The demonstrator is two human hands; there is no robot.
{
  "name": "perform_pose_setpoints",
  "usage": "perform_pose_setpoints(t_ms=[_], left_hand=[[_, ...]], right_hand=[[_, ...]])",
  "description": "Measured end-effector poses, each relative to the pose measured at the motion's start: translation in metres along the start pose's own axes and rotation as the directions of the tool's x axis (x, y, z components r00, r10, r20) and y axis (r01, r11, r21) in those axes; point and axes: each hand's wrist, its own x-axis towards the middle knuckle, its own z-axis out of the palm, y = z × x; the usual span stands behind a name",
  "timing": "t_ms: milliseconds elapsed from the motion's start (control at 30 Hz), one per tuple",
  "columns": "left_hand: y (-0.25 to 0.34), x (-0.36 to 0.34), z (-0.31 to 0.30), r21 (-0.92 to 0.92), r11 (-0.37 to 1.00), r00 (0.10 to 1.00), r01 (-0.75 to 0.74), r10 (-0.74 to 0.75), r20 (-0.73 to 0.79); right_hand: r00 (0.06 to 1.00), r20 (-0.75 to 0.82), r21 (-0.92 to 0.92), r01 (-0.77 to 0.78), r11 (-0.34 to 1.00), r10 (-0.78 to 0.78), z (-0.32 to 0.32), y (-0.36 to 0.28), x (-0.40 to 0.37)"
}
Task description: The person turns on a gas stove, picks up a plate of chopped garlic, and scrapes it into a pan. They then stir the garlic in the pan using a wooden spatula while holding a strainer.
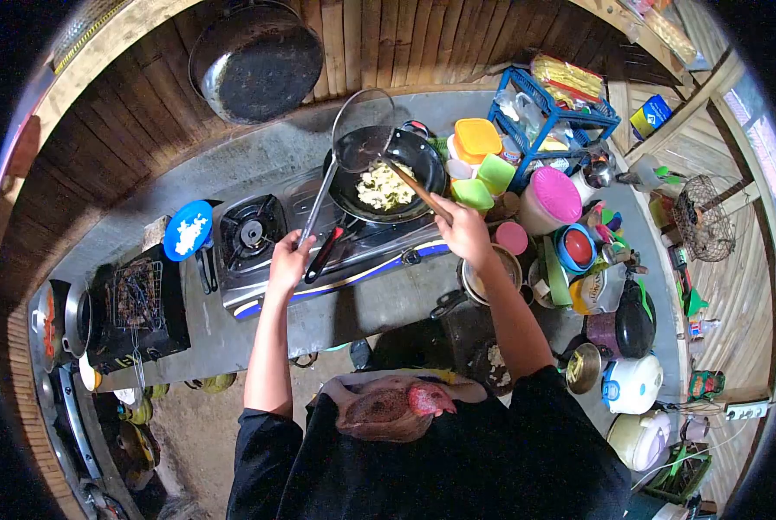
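Observation:
My left hand (289,260) is closed around the end of the long metal handle of a round mesh strainer (362,111), whose bowl hangs over the far side of a black frying pan (430,165). In my right hand (466,232) is the wooden handle of a spatula (416,186); its tip reaches into the pan, by the strainer. Pale, chopped food with green bits (385,187) lies in the pan. The pan stands on the right burner of a gas stove (297,204), its black and red handle (323,256) pointing toward me, beside my left hand.
Left of the pan is a bare burner (252,232). A blue plate (189,230) with white food sits further left, near a wire grill rack (136,295). Plastic tubs, a pink-lidded container (554,198) and a blue rack (553,121) crowd the right. A large pan (262,74) hangs on the wall.

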Motion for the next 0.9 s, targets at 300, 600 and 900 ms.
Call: perform_pose_setpoints(t_ms=[300,600,900], left_hand=[[-0.012,-0.007,-0.013,-0.078,0.997,0.990,-0.026,0.015,-0.140],[-0.024,-0.010,-0.015,-0.004,1.000,0.991,-0.015,0.015,-0.131],[-0.025,-0.008,-0.014,-0.033,0.999,0.991,0.019,-0.023,-0.129]], right_hand=[[0.999,-0.012,-0.193,-0.041,0.980,0.040,0.035,0.034,0.032],[0.997,0.041,-0.213,-0.051,0.976,0.061,0.090,0.008,0.043],[0.994,0.097,-0.150,-0.028,0.988,0.043,0.053,0.000,0.024]])
